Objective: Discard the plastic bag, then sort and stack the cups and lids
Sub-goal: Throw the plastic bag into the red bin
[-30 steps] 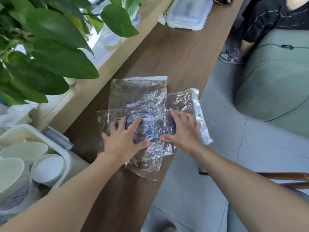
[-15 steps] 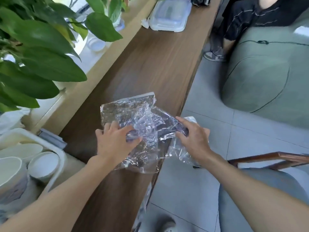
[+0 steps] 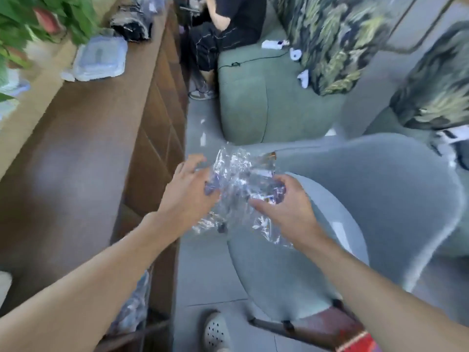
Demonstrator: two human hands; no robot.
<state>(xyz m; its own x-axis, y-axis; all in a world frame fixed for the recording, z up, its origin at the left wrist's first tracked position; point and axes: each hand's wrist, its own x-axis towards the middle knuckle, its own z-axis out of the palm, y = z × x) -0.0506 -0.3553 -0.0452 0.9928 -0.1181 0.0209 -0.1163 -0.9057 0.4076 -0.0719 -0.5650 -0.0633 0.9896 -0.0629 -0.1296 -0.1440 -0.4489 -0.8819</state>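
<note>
The clear, crinkled plastic bag (image 3: 239,181) is bunched up in mid-air between my two hands, off the right edge of the wooden table (image 3: 76,161) and above the floor. My left hand (image 3: 189,194) grips its left side with curled fingers. My right hand (image 3: 284,201) pinches its right side between thumb and fingers. Loose ends of the bag hang below both hands. No cups or lids are in view; the picture is blurred by motion.
A grey chair (image 3: 355,212) stands just right of my hands. A green sofa (image 3: 266,97) with a seated person (image 3: 223,24) lies beyond. On the table's far end sit a clear lidded container (image 3: 100,59) and a plant (image 3: 38,19). My shoe (image 3: 215,331) is on the tiled floor.
The bag lay flat on the table under my hands, then was gathered and lifted off to the right. My view has swung right, away from the cups.
</note>
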